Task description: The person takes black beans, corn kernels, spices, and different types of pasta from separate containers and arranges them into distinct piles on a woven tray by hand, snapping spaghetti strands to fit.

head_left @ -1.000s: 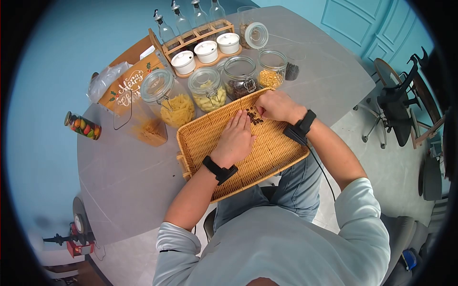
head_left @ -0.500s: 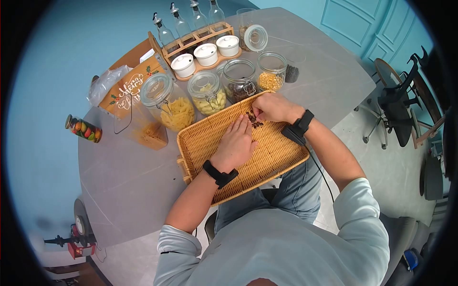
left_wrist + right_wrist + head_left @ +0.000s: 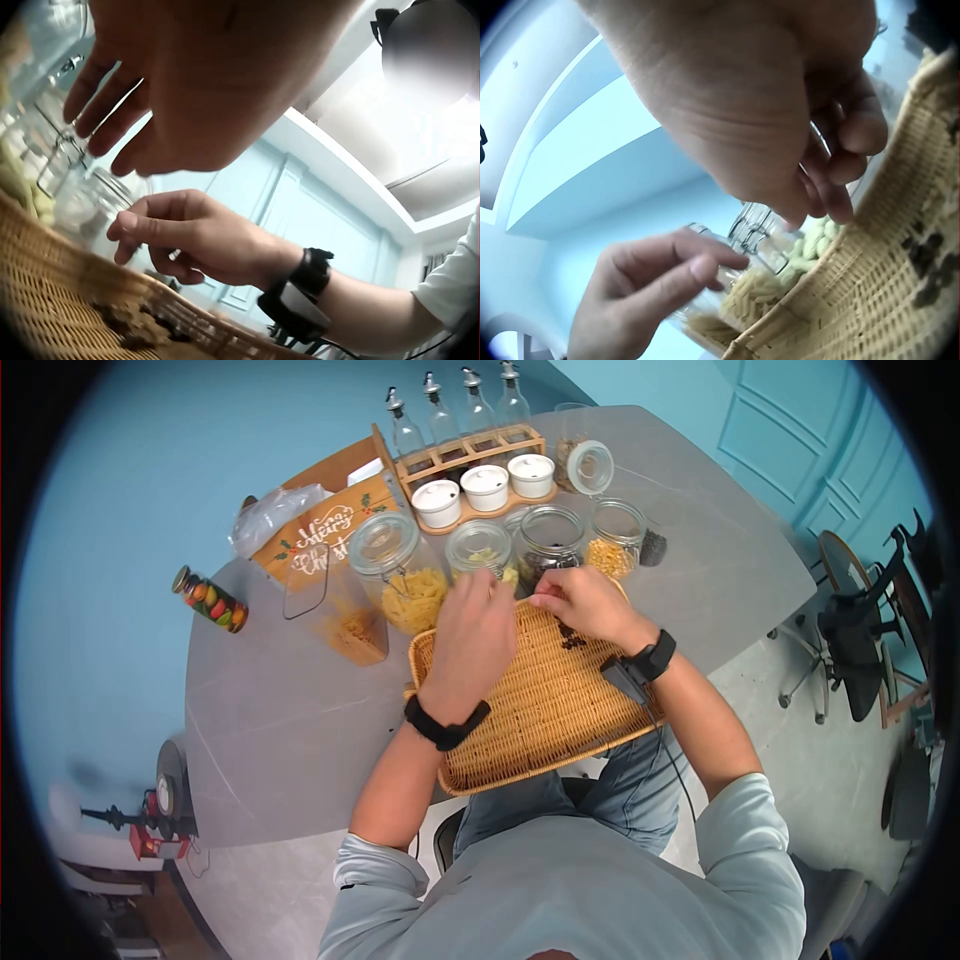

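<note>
While the left hand (image 3: 474, 635) is raised above the far edge of the wicker tray (image 3: 540, 710), palm down, its fingers (image 3: 101, 97) hang loosely spread and hold nothing, their tips reaching toward the glass jar of pale pasta (image 3: 482, 553) just behind the tray rim. The right hand (image 3: 585, 603) sits beside it over the tray's far right corner, wrist bent down, with fingers (image 3: 840, 161) curled inward and the thumb drawn against them as in a pinch; whether anything small is between them cannot be told. A little heap of dark pieces (image 3: 572, 637) lies on the weave just below the right hand, near its wrist. The jar of dark contents (image 3: 548, 543) stands directly beyond the knuckles of both hands.
</note>
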`<state>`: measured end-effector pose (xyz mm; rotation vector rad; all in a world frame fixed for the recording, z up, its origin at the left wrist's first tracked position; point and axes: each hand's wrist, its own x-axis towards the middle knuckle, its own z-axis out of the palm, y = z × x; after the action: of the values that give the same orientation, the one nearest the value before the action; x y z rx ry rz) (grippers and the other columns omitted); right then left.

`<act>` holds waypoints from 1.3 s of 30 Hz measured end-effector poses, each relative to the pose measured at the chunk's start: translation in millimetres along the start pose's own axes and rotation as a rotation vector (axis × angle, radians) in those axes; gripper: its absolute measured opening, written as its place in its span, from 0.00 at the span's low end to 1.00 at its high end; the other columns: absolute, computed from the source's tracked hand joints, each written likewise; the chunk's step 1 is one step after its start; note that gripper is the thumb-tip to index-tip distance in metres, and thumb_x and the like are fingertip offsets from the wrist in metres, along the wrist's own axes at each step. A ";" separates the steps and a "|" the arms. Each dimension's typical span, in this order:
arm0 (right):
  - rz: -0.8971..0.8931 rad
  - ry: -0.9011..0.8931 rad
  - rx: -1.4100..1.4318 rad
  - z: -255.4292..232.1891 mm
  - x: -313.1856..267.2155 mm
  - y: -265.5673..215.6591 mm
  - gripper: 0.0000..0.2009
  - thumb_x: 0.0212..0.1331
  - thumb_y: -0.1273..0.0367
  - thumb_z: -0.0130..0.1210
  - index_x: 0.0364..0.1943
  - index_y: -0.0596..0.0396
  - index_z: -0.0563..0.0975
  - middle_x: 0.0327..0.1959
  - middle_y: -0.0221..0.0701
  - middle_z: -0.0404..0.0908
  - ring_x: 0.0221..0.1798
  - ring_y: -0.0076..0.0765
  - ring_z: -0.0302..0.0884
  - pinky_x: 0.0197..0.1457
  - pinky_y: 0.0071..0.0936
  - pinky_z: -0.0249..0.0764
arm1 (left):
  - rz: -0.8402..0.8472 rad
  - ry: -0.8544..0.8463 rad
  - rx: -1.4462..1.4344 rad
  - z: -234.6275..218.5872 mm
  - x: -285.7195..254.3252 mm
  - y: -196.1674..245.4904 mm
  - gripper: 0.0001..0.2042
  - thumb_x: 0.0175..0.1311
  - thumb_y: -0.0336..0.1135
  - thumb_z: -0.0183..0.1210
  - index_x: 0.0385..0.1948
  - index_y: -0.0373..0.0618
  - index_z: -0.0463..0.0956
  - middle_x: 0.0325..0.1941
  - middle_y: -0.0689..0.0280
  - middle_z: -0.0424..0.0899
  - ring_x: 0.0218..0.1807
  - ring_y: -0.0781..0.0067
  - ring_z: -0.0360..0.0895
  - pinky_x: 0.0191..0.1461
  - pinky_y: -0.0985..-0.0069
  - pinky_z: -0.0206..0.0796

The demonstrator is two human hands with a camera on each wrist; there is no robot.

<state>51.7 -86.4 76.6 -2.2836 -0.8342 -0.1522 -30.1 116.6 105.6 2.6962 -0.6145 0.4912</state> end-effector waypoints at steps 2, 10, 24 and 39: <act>0.040 0.042 0.000 18.1 10.5 -8.9 0.12 0.65 0.63 0.67 0.37 0.59 0.85 0.29 0.42 0.87 0.31 0.48 0.86 0.37 0.39 0.79 | -0.030 0.231 0.060 -5.3 8.1 -16.6 0.22 0.62 0.21 0.58 0.61 0.32 0.73 0.62 0.44 0.75 0.63 0.43 0.74 0.66 0.55 0.68; 0.213 0.115 0.022 53.9 26.8 -19.0 0.15 0.64 0.56 0.65 0.34 0.54 0.87 0.23 0.40 0.85 0.29 0.49 0.85 0.37 0.43 0.78 | 0.048 0.144 0.185 14.5 13.0 -53.1 0.28 0.60 0.17 0.53 0.66 0.22 0.66 0.72 0.37 0.68 0.78 0.42 0.62 0.80 0.59 0.59; 0.447 -0.260 1.011 3.8 32.7 -26.9 0.15 0.73 0.64 0.54 0.26 0.55 0.76 0.19 0.28 0.76 0.17 0.19 0.67 0.18 0.22 0.61 | 0.054 0.218 0.181 20.2 10.1 -54.8 0.32 0.55 0.11 0.51 0.69 0.26 0.65 0.74 0.40 0.68 0.78 0.45 0.63 0.79 0.61 0.61; -0.395 0.280 -0.397 23.1 22.6 -36.0 0.16 0.58 0.69 0.66 0.49 0.62 0.80 0.50 0.39 0.82 0.60 0.49 0.76 0.66 0.43 0.71 | 0.133 0.059 0.547 -25.5 81.1 -54.2 0.02 0.52 0.29 0.66 0.25 0.51 0.87 0.30 0.62 0.89 0.44 0.59 0.86 0.54 0.59 0.67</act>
<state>45.0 -39.6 87.1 -2.3438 -1.1741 -0.8622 57.4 144.2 147.5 3.1419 -0.7321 0.8820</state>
